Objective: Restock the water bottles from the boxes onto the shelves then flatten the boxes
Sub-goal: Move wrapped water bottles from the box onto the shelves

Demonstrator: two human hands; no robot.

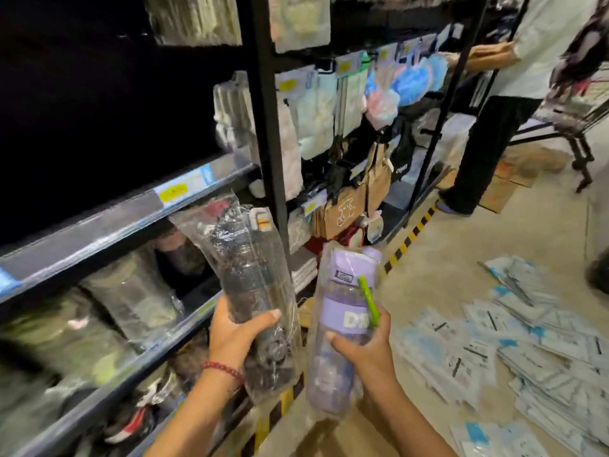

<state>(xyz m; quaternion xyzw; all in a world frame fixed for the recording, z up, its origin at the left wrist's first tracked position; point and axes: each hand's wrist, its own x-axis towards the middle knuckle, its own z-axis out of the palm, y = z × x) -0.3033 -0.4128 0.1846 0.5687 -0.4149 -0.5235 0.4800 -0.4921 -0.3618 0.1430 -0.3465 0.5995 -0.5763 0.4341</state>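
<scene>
Seat each bottle upright on the grey metal shelf [184, 311] one at a time, base first, keeping the slippery wrap from sliding in the palm. The left hand [235, 338] grasps the dark smoke-tinted cylindrical water bottle in crinkled clear plastic wrap [250, 282]; the right hand [362, 351] grasps the translucent lilac water bottle with a lime-green strap, likewise bagged [342, 311]. Both are held just in front of the shelf; already-shelved bagged goods, probably similar bottles, are too blurred to identify.

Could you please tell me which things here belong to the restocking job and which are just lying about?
Belongs to the job:
- dark bottle in left hand
- purple bottle in right hand
- shelf

Just lying about:
- packets on the floor
- hanging bath sponges
- flattened cardboard
</scene>
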